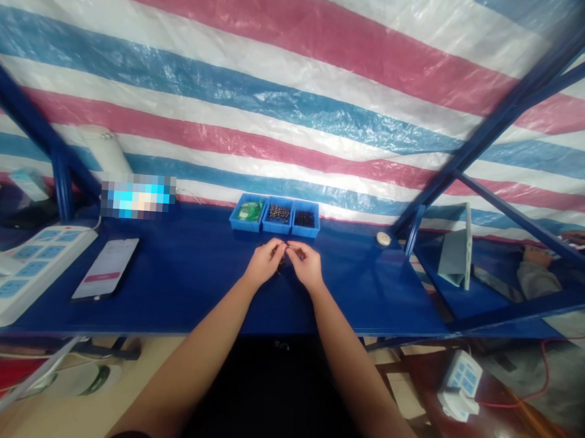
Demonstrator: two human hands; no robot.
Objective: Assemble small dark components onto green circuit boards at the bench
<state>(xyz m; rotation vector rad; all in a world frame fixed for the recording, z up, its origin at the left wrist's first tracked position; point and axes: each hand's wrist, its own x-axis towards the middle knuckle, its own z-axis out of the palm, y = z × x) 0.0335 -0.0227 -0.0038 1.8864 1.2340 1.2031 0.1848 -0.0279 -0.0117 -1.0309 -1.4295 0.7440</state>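
Note:
Above the blue table [187, 285], my left hand [265, 262] and my right hand [306, 265] meet fingertip to fingertip. Both are closed in a pinch. Something small is between the fingertips, too tiny to make out, and a few dark bits show just below, partly hidden by my left hand. Just beyond my hands stand three small blue bins in a row. The left bin [244, 226] has a green plastic packet [251, 211] in it. Small brass-and-dark parts fill the middle bin [276, 228], and small black parts lie in the right bin [305, 232].
On the left lie a phone [106, 269] with a lit screen and a large white power strip [33, 267]. A small round object [383, 239] sits at the right. Blue frame bars [484, 125] cross the right side, where another person's hands [538, 256] show beyond a propped tablet [458, 250].

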